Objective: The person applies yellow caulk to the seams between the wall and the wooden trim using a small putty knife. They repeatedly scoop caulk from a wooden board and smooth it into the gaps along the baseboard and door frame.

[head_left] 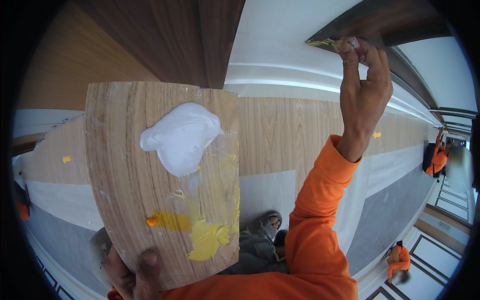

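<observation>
Wood-grained board (117, 165), lower edge in the grip of the left hand (145, 277), bears white paste (185, 137) and yellow paste (207, 241); likely stiff and light, it suits a bare-edge hold. The right hand (366, 90) pinches a small red-and-white item (358, 49) at a dark panel (395, 22).

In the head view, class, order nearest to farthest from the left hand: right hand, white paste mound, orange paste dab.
1. Orange paste dab, just beyond left hand.
2. White paste mound, upper half of wood-grain board.
3. Right hand, upper right.
</observation>
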### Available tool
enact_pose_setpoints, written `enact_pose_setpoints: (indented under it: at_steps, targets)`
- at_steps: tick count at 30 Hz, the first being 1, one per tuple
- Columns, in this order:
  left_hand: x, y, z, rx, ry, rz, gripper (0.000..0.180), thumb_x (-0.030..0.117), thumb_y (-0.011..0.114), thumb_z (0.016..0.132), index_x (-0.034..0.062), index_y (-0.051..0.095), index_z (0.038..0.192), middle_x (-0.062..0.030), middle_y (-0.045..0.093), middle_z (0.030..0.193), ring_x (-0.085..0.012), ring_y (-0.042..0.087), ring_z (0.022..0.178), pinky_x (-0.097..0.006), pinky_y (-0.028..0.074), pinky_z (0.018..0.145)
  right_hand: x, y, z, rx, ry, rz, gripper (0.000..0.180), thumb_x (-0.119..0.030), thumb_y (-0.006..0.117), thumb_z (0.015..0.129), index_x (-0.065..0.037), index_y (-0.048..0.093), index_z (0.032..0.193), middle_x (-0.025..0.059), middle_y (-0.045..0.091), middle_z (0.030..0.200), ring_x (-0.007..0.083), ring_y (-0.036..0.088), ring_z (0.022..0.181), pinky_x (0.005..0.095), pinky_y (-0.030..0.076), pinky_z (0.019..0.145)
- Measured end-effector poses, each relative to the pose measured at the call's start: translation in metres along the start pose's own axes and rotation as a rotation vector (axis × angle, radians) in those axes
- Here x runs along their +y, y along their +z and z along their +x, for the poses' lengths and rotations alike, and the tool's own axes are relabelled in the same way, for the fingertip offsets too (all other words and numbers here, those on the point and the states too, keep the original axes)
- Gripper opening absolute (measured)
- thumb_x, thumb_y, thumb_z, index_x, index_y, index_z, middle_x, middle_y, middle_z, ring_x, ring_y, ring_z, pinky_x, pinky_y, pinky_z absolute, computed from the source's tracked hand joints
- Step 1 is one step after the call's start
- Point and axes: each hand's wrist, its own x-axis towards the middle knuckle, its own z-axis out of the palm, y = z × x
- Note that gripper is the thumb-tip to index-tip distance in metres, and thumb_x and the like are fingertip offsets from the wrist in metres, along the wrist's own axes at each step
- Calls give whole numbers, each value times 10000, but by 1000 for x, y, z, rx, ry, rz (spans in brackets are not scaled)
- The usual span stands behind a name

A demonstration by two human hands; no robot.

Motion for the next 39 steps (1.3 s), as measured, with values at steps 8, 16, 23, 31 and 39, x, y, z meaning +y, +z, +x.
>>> enact_pose_setpoints:
  at_steps: [8,16,23,31,39]
  targets:
    - [8,15,0,12,-75,101,319,204,682,1014,-60,673,1193,-72,727,967,-117,613,839,-255,484,758,21,-1,-7,-31,-34,73,136,-160,754,943,-46,768,1016,62,650,858,182,662,804,329,519,724]
    - [3,31,-15,15,-99,78,321,191,678,1015,-62,663,1213,-84,723,994,-132,616,860,-265,488,774,38,-11,-23,-42,-32,123,160,-185,766,939,-41,770,1008,55,636,845,168,649,805,314,514,737]
    - [3,17,8,-19,-20,17,321,163,659,1021,-65,650,1247,-96,714,1067,-141,622,918,-272,481,823,33,1,3,-46,-50,140,161,-188,769,936,-43,772,1005,49,638,840,163,643,803,310,516,748]
    - [77,-11,74,11,-191,-206,326,161,642,1029,-62,641,1267,-81,708,1021,-127,610,868,-265,472,774,-9,19,142,-293,-153,88,159,-189,770,939,-45,765,1007,39,649,849,150,622,810,294,499,769]
    - [136,-48,116,-128,-303,-234,400,228,642,1000,-60,617,1278,-101,699,1031,-157,622,852,-292,484,770,-12,5,147,-221,304,1002,156,-136,728,963,10,727,1017,108,673,977,196,629,935,338,516,836]
